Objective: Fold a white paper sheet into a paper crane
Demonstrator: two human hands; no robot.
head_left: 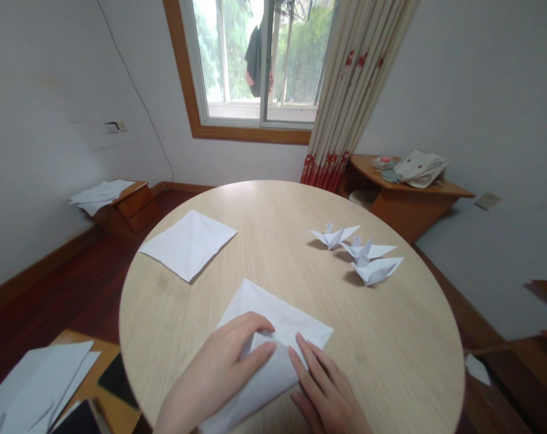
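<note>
A white sheet of paper [280,304] lies at the near side of the round table, its near part folded up toward the middle. My left hand [231,358] curves over the paper's left side, with thumb and index finger closed on the edge of the raised flap. On the right, the fingers of my right hand [321,377] stretch out and rest flat on the folded part. Its thumb reaches toward the near edge of the paper. Three folded paper cranes, including the nearest crane [376,271], stand at the right. Another creased sheet [190,244] lies flat at the left.
The round wooden table [273,205] stands before a window [259,60] with a long curtain [346,90]. A stack of papers [38,380] lies lower left beside dark flat objects. More papers [104,193] rest on a low cabinet. A corner shelf [409,199] holds a cloth bag [420,167].
</note>
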